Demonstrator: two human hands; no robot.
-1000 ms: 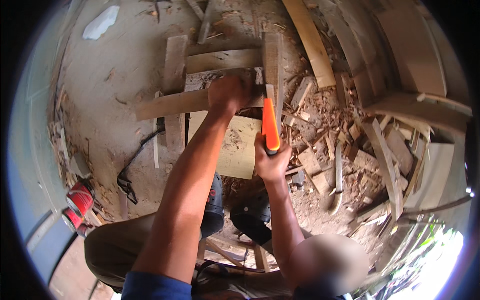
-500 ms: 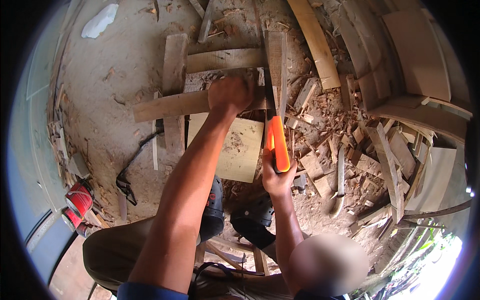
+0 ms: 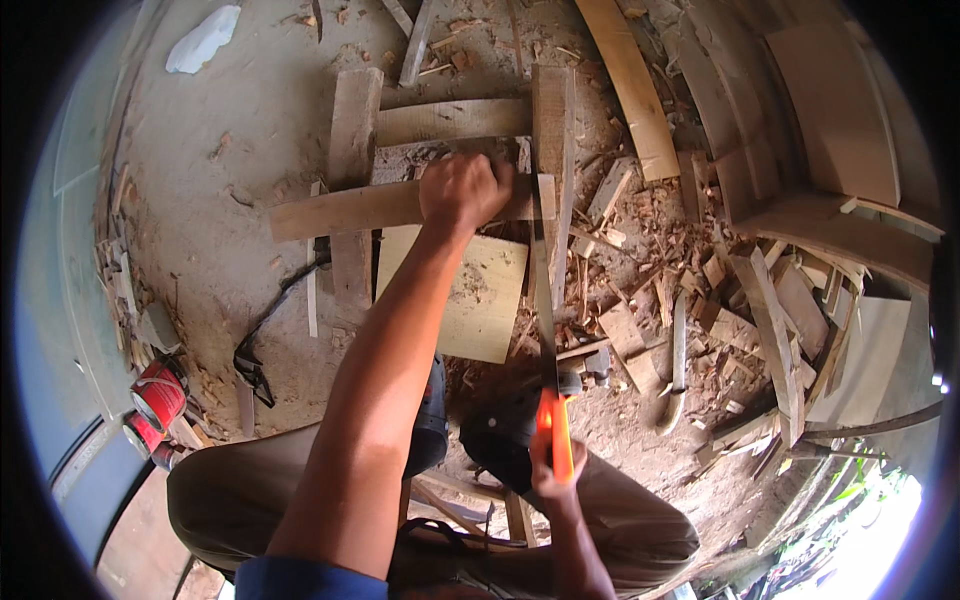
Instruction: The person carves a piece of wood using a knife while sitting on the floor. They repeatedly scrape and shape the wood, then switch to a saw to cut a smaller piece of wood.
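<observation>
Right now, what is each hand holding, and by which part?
Right hand grips the handsaw by its orange handle. Left hand presses the wooden plank near its right end.

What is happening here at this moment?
A person is sawing wood on a dirt floor. The left hand presses down on a wooden strip laid across other boards. The right hand grips the orange handle of a handsaw, its blade at the strip's end. Wood offcuts lie scattered to the right.

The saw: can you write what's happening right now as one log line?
left hand: pressing down plank | right hand: gripping saw by orange handle | blade: at plank's right end | ground: wood scraps
</observation>
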